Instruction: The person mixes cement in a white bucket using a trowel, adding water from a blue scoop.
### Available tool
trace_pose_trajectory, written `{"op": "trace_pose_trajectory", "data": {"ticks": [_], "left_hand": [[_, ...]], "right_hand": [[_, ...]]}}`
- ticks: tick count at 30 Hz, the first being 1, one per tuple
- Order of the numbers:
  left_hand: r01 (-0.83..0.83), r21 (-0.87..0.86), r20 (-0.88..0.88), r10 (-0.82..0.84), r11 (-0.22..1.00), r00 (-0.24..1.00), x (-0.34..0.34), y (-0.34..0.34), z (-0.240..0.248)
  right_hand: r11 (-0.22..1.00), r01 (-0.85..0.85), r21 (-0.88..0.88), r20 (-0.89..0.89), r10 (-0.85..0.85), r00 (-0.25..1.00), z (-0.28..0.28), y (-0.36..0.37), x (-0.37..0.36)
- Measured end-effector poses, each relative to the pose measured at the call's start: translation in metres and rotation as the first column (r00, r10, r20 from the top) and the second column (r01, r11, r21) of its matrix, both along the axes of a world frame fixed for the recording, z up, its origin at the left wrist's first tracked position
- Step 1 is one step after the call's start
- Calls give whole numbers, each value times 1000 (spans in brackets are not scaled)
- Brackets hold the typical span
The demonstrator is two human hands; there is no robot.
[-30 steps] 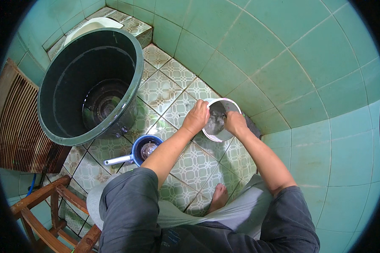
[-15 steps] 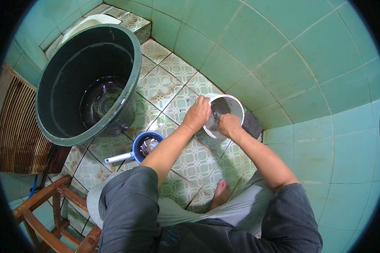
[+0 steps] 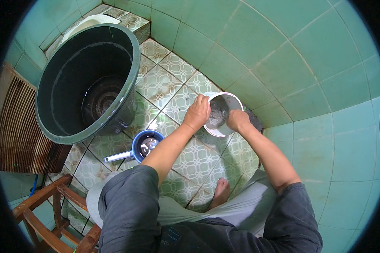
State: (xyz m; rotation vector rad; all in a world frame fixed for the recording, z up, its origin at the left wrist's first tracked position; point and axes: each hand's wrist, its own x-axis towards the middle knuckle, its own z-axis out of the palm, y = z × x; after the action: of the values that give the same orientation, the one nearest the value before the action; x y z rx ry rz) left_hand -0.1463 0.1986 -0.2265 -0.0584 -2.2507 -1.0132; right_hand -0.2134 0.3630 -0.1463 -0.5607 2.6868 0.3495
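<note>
A small white bucket (image 3: 236,103) leans in front of me on the tiled floor, its mouth tilted my way. Grey, wet-looking, churned stuff lies inside it. My left hand (image 3: 197,114) is closed over the bucket's left rim. At the right side of the mouth, my right hand (image 3: 239,120) is curled into a fist, partly inside. Its fingers face away, so what it grips is hidden. Beside my left forearm sits a blue dipper (image 3: 134,148) with a pale handle and some liquid in it.
A big dark green tub (image 3: 67,84) with a little water stands at the left. A wooden stool (image 3: 44,202) is at the lower left, near a ribbed brown board (image 3: 25,135). Green tiled wall (image 3: 283,76) closes off the right. A dark rough block (image 3: 253,118) lies behind the bucket.
My right hand has moved right, from the middle of the bucket's mouth to its right side, exposing more of the grey contents. The left hand keeps its hold on the rim.
</note>
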Motion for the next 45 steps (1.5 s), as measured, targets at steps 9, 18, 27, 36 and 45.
{"op": "trace_pose_trajectory", "data": {"ticks": [9,18,27,36,45], "left_hand": [[28,79,59,-33,996,998,-1,2,-3],[42,93,110,-52,995,993,0,0,3],[65,97,133,-77,993,988,-3,-13,-4],[-21,186,182,-13,982,983,-15,-22,-13],[65,164,252,-105,984,962,-14,-1,-9]], "right_hand": [[809,545,-220,540,-364,759,-22,1,1],[-10,961,-277,932,-246,266,-21,-14,12],[937,-19,-349,-165,-41,985,-19,4,-17],[922,-339,-185,-41,337,940,-29,-1,7],[990,-107,-90,87,115,990,-12,-6,-21]]}}
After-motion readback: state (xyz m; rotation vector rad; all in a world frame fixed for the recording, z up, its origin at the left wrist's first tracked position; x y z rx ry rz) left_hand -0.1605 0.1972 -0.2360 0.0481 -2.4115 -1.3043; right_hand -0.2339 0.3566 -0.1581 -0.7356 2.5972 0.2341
